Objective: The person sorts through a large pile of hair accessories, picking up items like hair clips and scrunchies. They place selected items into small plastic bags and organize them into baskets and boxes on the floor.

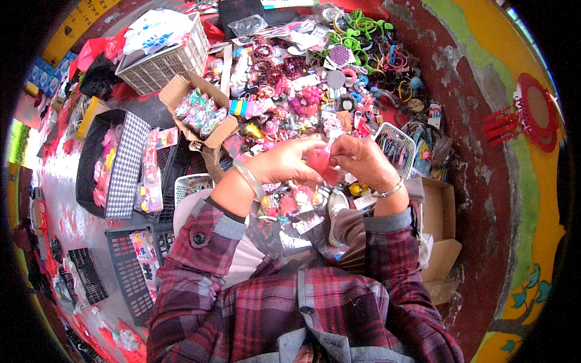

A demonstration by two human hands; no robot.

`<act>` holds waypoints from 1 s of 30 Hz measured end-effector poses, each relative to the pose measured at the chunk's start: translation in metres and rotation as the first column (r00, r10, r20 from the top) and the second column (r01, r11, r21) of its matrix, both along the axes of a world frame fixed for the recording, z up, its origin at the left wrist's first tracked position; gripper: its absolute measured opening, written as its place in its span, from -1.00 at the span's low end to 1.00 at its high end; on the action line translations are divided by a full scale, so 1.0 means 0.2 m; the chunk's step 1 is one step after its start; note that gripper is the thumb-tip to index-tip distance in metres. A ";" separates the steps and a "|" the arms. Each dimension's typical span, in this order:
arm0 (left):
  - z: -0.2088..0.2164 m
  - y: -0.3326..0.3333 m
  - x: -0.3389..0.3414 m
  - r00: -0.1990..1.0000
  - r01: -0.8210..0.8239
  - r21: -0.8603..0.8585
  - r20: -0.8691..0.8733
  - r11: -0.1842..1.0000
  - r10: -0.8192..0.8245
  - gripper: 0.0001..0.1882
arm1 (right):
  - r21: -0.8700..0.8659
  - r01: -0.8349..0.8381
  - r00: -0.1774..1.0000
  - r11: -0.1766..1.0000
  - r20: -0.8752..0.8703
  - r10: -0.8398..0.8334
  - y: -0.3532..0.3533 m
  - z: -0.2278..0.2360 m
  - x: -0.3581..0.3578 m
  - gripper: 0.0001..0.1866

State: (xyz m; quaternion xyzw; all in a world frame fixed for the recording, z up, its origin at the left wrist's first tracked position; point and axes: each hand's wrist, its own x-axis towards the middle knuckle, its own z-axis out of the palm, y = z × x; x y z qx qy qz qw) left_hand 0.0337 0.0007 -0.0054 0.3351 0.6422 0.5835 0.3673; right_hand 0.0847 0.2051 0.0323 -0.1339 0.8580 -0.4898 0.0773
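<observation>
My left hand (279,162), with a pale bangle at its wrist, curls its thumb and fingers around a soft pinkish-red piece (325,166) that looks fluffy; its exact kind is not clear. On the other side my right hand (366,162) pinches the upper edge of the same piece between thumb and fingertips. A silvery bracelet (388,189) circles that wrist. Both hands hover over a spread of small hair ornaments (293,204) near my shoes. Part of the pink piece is hidden behind the fingers.
Around the pile stand a cardboard box (227,130) of bagged items, a white basket (404,136) of dark clips, a houndstooth bin (128,164), a grey crate (196,51) and an open carton (439,209). Green headbands (363,27) lie at the back. A painted wall (532,193) runs along the right.
</observation>
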 end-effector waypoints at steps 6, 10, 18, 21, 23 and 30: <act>0.03 0.03 0.02 0.962 0.017 -0.060 0.271 0.998 0.000 -0.59 | -0.215 -0.003 1.000 0.977 0.021 0.008 0.02 0.01 -0.01 -0.83; 0.09 0.04 0.04 0.862 -0.326 0.073 0.432 0.943 0.264 -0.75 | -0.583 0.393 0.918 0.712 0.201 -0.342 0.00 -0.01 -0.05 -0.57; 0.05 0.06 0.03 0.829 -0.436 0.245 0.483 0.866 0.281 -0.70 | -0.604 0.384 0.911 0.699 0.370 -0.181 -0.07 -0.10 -0.04 -0.79; 0.07 0.05 0.03 0.792 -0.460 0.180 0.525 0.870 0.311 -0.68 | -0.603 0.451 0.886 0.658 0.393 -0.247 -0.07 -0.12 -0.04 -0.81; 0.04 0.03 0.02 0.745 -0.483 0.124 0.578 0.867 0.333 -0.70 | -0.604 0.436 0.893 0.667 0.383 -0.237 -0.06 -0.13 -0.04 -0.80; 0.00 0.01 -0.01 0.668 -0.537 0.185 0.688 0.823 0.282 -0.76 | -0.563 0.410 0.907 0.718 0.339 -0.252 -0.07 -0.11 -0.03 -0.74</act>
